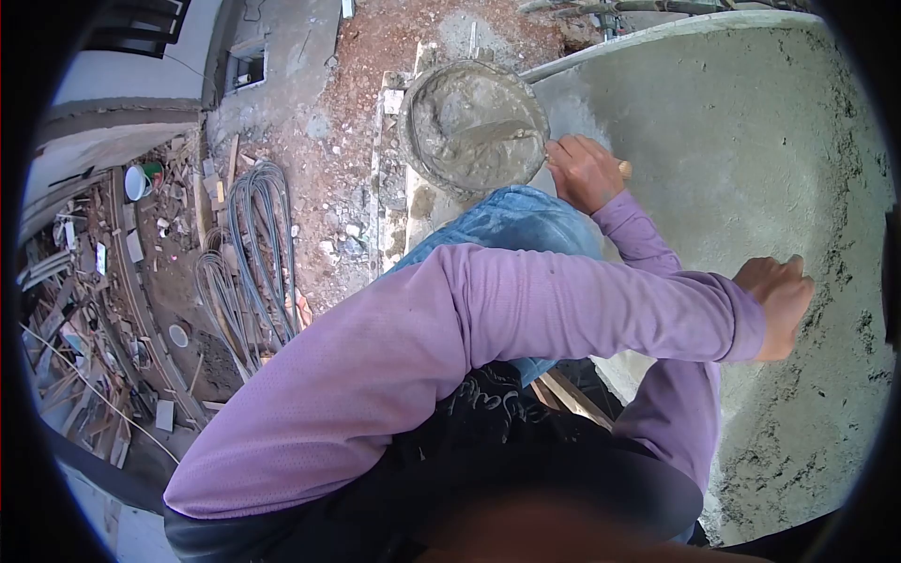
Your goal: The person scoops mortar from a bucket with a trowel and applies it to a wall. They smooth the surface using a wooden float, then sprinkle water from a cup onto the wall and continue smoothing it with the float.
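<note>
My right hand [587, 174] is closed round the wooden handle [625, 170] of what looks like a trowel, beside the rim of a mortar bucket [409, 141]. The trowel's blade is mostly hidden. Wet grey mortar [469, 117] lies in the bucket, with a ridge across it. My left arm crosses over the right one. Low over the grey plastered surface [694, 122], my left hand [779, 305] is closed in a fist; what it holds, if anything, is hidden. Rough mortar [784, 413] marks the surface near that hand.
My bent knee in blue jeans [526, 220] is close below the bucket. Coiled cables or hoses [263, 244] lie on the ground at left, with scrap wood and rubble [94, 310] beyond. A raised edge [676, 38] bounds the plastered surface at the top.
</note>
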Motion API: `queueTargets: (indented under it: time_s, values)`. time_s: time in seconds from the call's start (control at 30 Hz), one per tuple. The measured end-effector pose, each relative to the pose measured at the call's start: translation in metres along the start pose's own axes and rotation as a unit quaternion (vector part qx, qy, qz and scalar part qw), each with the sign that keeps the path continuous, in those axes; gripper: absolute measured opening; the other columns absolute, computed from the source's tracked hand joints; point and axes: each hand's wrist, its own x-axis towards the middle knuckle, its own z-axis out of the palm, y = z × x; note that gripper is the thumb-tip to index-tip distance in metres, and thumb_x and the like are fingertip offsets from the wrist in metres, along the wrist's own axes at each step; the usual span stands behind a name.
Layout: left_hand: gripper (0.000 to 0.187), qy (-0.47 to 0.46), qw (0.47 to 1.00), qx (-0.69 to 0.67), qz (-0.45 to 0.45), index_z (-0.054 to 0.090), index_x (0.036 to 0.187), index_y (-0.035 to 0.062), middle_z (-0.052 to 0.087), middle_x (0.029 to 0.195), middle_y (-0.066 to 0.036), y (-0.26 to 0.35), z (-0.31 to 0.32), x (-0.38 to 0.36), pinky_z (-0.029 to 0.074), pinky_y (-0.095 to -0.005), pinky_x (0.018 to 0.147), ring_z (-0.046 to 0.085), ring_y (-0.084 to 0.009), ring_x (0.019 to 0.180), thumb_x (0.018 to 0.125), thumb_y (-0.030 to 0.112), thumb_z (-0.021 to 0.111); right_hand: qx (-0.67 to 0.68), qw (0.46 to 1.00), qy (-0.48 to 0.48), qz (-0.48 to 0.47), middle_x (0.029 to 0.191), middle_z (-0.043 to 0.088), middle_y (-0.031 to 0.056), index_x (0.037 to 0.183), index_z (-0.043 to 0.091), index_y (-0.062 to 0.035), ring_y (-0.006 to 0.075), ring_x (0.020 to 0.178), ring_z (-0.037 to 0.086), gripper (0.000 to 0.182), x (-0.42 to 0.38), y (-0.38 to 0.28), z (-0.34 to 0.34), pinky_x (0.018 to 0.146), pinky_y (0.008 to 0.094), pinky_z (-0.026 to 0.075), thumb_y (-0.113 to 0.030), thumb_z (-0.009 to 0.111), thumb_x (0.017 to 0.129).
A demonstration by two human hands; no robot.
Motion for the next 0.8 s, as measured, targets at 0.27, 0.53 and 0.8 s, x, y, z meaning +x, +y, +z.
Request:
queueTargets:
  time_s: [0.27,0.53,0.8]
  values:
    - [0.023,0.041,0.999,-0.03,0.0,0.064,0.1,-0.0054,0.059,0.102,-0.021,-0.007,0.008,0.008,0.052,-0.0433,0.082,0.066,-0.0335,0.088,0.079,0.004,0.062,-0.035,0.998,-0.052,0.02,0.084,0.064,0.013,0.086,0.064,-0.0061,0.0322,0.081,0.066,0.011,0.01,-0.01,0.017,0.073,0.0441,0.052,-0.013,0.064,0.077]
    - [0.019,0.254,0.954,-0.128,0.099,0.059,0.095,-0.001,0.053,0.103,-0.019,0.005,-0.017,0.015,0.05,-0.0438,0.075,0.063,-0.0318,0.08,0.077,0.001,0.065,-0.261,0.964,-0.022,-0.045,0.079,0.065,0.0102,0.067,0.068,-0.0086,0.0244,0.083,0.065,0.009,0.116,-0.014,-0.033,0.072,0.0362,0.047,-0.014,0.065,0.074]
    - [0.029,0.427,0.895,-0.073,0.107,0.054,0.1,0.0037,0.05,0.106,-0.017,-0.014,-0.04,0.04,0.049,-0.045,0.072,0.061,-0.0314,0.075,0.074,0.001,0.067,-0.391,0.856,0.06,-0.332,0.076,0.054,0.0017,0.063,0.068,-0.0089,0.0184,0.081,0.053,0.013,0.121,-0.058,0.021,0.072,0.032,0.042,-0.018,0.063,0.071]
